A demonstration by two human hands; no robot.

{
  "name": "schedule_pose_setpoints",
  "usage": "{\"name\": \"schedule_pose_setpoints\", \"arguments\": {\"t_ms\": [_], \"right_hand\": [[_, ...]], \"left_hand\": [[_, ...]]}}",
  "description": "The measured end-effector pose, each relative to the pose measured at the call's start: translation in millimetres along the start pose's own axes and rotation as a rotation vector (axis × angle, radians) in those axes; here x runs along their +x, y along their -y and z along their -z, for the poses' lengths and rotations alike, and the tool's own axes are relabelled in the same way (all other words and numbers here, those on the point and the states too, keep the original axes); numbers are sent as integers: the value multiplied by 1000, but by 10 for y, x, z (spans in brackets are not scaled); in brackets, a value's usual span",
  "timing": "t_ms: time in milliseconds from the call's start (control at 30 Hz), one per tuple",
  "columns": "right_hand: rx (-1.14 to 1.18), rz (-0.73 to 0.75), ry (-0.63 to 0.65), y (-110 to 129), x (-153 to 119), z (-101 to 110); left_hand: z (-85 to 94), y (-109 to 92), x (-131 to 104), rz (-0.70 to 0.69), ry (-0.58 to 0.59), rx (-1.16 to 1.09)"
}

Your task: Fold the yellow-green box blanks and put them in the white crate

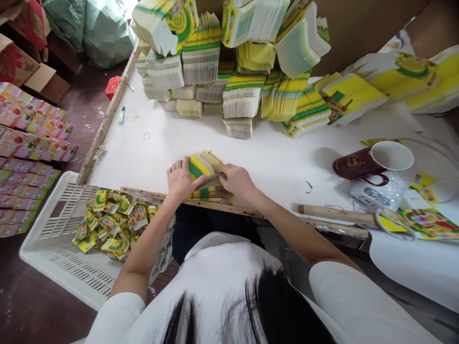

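A small stack of folded yellow, green and white cartons is tilted up at the front edge of the white table. My left hand grips its left side, thumb along the lower edge. At its right end, my right hand pinches the stack's edge with bent fingers. Beneath my hands, another row of yellow-green folded cartons lies at the table edge. Bundles of similar cartons are piled across the back of the table.
A white crate holding small yellow packets stands at the lower left. On the right are a maroon mug on its side, bubble wrap and a wooden stick. Pink boxes are stacked at far left.
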State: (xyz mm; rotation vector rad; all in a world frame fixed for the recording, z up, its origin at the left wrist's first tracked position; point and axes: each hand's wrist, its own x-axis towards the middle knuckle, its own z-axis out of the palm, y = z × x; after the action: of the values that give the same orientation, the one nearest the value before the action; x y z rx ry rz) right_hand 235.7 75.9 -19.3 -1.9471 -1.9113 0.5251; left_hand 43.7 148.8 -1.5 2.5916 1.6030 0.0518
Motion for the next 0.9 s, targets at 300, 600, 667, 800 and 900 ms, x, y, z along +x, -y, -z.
{"name": "schedule_pose_setpoints", "arguments": {"t_ms": [300, 600, 667, 800, 900], "right_hand": [[20, -129, 67, 152, 142, -81], [245, -153, 220, 309, 178, -165], [251, -180, 247, 281, 183, -152], [215, -199, 254, 150, 151, -88], [180, -118, 228, 14, 111, -36]], "left_hand": [[15, 10, -46, -32, 0, 37], [-31, 66, -76, -39, -34, 10], [-29, 62, -77, -19, -38, 3], [7, 15, -85, 32, -17, -19], [29, -13, -88, 55, 2, -37]]}}
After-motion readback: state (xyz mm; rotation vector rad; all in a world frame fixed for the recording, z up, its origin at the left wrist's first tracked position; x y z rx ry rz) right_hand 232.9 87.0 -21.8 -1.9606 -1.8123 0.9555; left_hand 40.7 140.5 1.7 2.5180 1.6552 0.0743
